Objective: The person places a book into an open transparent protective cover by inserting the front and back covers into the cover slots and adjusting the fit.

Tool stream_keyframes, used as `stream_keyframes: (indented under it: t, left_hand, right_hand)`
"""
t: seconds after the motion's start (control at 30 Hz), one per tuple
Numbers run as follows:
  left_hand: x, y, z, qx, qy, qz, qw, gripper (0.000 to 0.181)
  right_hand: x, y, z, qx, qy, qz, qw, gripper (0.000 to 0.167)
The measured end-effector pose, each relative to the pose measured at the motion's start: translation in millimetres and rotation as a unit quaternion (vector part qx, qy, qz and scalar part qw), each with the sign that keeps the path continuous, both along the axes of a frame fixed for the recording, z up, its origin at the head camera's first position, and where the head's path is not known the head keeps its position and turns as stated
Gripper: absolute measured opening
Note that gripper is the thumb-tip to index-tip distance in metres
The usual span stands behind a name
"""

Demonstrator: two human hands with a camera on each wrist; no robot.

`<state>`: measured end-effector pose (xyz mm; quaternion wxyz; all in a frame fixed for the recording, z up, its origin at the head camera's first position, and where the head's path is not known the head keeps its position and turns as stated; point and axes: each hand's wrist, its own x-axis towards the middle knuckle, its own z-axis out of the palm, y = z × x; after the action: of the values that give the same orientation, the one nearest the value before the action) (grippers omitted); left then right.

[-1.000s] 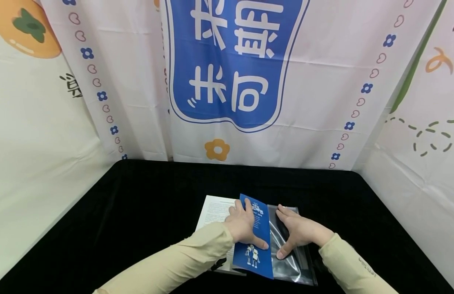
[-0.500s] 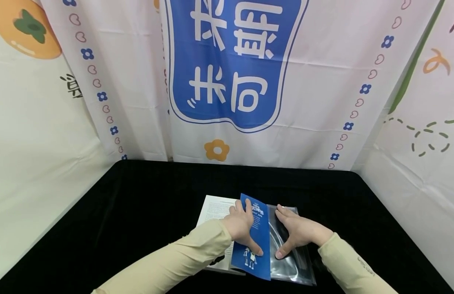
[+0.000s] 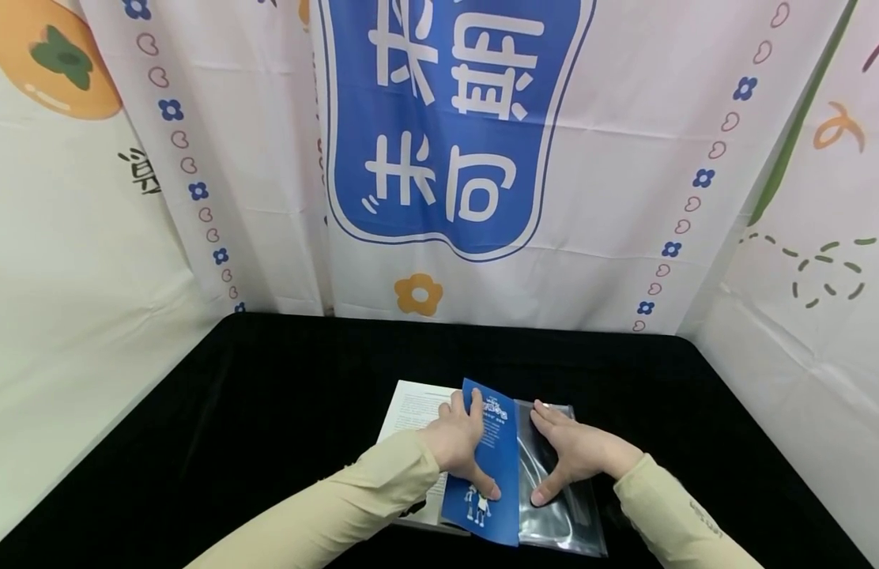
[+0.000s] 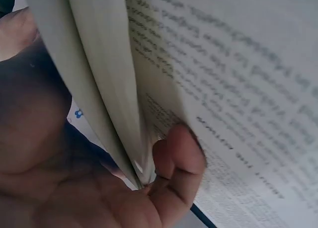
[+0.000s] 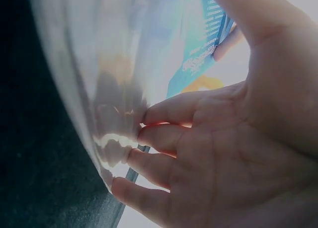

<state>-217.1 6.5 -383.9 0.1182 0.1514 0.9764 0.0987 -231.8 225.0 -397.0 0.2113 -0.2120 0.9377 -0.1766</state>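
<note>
An open book with a printed white page (image 3: 420,412) lies on the black table, its blue cover flap (image 3: 499,466) standing partly raised beside the page. My left hand (image 3: 457,442) grips the flap, thumb on the blue side. In the left wrist view, curled fingers (image 4: 184,158) rest against the printed page (image 4: 238,89), with leaf edges along the palm. A clear plastic sleeve (image 3: 553,525) lies to the right, its left edge meeting the flap. My right hand (image 3: 578,450) presses flat on the sleeve with spread fingers; the right wrist view shows the fingertips touching the plastic (image 5: 99,89).
A black cloth covers the table (image 3: 304,395). White printed curtains (image 3: 617,158) rise behind it and at both sides. A dark item, partly hidden by the left sleeve, shows at the book's lower edge.
The blue flap's lower end has shifted a little to the left, and my left thumb has slid left and down along it. My right hand stays nearly in place on the plastic sleeve.
</note>
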Motion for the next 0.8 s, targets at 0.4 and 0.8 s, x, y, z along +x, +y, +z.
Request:
stream_keyframes:
  t: [0.4, 0.8]
  left_hand:
    - [-4.1, -15.9, -11.8, 0.063, -0.007, 0.002, 0.998, 0.139]
    - [-4.3, -22.9, -14.3, 0.067, -0.002, -0.043, 0.9968, 0.142]
  right_hand:
    - [-0.9, 0.2, -0.7, 0.019, 0.012, 0.038, 0.999, 0.134]
    - [-0.2, 2.7, -1.6, 0.015, 0.021, 0.04, 0.9989, 0.135]
